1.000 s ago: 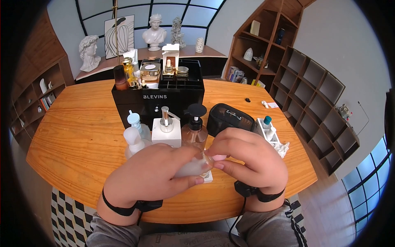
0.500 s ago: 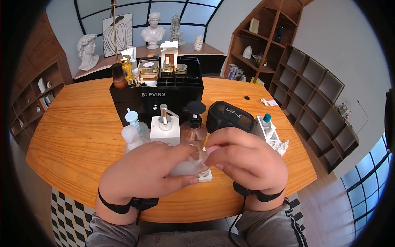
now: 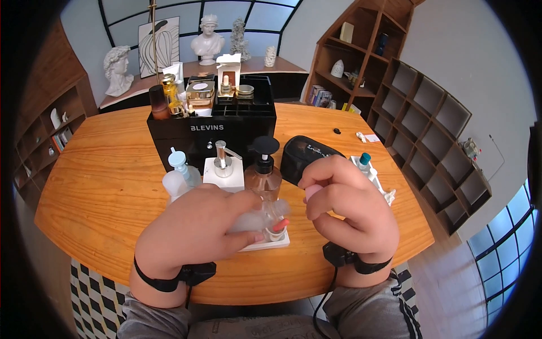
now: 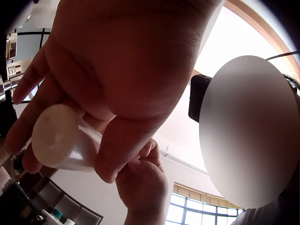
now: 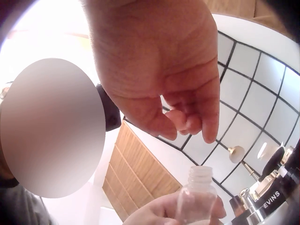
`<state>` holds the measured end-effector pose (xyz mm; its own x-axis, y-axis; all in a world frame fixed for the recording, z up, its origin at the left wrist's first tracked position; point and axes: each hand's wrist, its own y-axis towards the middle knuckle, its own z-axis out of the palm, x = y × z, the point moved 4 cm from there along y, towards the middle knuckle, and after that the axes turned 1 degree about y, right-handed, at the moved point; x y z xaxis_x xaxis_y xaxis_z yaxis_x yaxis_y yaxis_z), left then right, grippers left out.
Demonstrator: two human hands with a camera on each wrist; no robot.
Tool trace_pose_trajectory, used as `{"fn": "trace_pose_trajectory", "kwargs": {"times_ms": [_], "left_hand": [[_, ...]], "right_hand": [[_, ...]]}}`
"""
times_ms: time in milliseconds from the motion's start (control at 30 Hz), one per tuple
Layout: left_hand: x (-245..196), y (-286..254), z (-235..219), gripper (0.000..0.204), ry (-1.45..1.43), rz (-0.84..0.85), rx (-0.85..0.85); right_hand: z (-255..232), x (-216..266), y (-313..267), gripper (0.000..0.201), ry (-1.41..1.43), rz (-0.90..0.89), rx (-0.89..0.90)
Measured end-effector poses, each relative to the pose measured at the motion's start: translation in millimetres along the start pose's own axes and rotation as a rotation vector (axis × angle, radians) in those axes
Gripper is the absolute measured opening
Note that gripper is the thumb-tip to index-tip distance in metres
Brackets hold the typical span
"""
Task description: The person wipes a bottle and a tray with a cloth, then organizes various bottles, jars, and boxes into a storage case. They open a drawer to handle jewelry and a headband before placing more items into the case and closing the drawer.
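Orange-brown wood forms the table [image 3: 90, 169], which bears a black box [image 3: 183, 135] and, near it, a black pouch [image 3: 296, 160]. Over the table's near side are the left hand [image 3: 189, 223] and the right hand [image 3: 355, 206]: the left grips a tilted, cloudy bottle [image 3: 247, 222], threaded neck [image 5: 201, 174] bare; the right, apart from it, pinches a small pink cap [image 3: 312, 192], partly hidden.

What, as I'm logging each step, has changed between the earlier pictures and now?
The right hand has drawn away to the right from the bottle, taking the pink cap with it, so the threaded neck now shows bare. Neither hand has let go: the left hand still grips the bottle. The black-topped pump bottle and black organizer stay as they were.
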<state>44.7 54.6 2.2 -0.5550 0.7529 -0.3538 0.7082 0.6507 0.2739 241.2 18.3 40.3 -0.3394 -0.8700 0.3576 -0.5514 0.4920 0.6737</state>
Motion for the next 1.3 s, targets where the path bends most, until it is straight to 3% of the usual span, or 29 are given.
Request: {"fn": "trace_pose_trajectory", "kwargs": {"times_ms": [200,1300], "left_hand": [[9,7,10,0.036,0.121,-0.037,-0.089],[17,18,30,0.033,0.307,-0.100,0.023]], "right_hand": [[-2,-3,-2,0.017,-0.040,0.034,-0.026],[0,-8,-4,0.021,-0.062,0.045,0.049]]}}
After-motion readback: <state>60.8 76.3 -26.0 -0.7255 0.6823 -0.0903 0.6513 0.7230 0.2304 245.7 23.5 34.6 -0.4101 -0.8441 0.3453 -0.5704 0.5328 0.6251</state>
